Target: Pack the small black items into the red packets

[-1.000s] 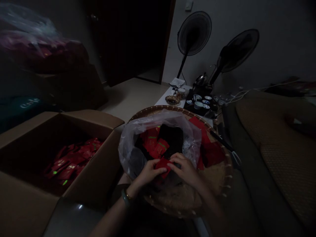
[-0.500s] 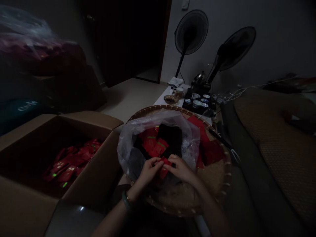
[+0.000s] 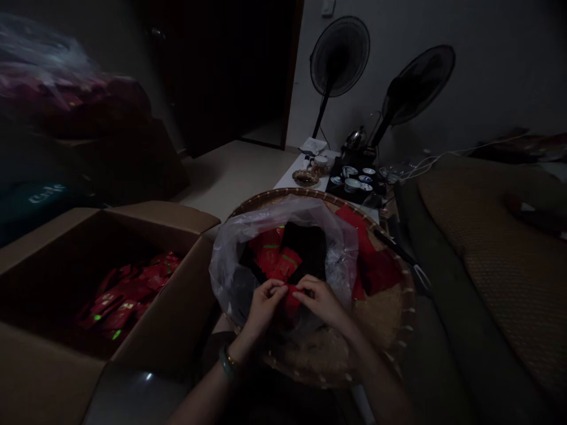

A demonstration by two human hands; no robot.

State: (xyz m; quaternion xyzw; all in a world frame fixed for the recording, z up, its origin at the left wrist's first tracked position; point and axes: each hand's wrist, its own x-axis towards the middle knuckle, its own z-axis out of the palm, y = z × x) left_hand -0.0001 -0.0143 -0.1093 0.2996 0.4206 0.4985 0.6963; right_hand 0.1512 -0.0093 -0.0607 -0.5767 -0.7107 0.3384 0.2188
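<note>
- Here, one small red packet point(image 3: 291, 297) is held between the left hand point(image 3: 263, 304) and the right hand point(image 3: 321, 300), just above the near edge of a clear plastic bag point(image 3: 339, 248).
- The left hand is closed on the packet's left edge, with the fingertips curled over it and pinching narrowly.
- The right hand is closed on the packet's right edge in the same narrow pinch; the fingertips of the two hands nearly meet over it.
- A green bracelet point(image 3: 227, 361) is worn on the left wrist.
- The clear plastic bag is seen open at the top and filled with further red sachets point(image 3: 277, 254) and a dark mass that cannot be identified in the low light.
- The bag is seated in a round woven tray point(image 3: 392, 321); more red sachets lie in the tray to the right of the bag, touching it.
- An open cardboard box point(image 3: 188, 277) is placed just beside the tray, on the left side; a loose layer of boxed red packets point(image 3: 126, 292) is visible on its floor.
- A low tea tray with cups point(image 3: 354, 180) is located beyond the woven tray, and two standing fans point(image 3: 339, 56) are positioned behind it against the wall.
- A textured sofa cushion point(image 3: 500, 254) is found on the right side, apart from both hands.
</note>
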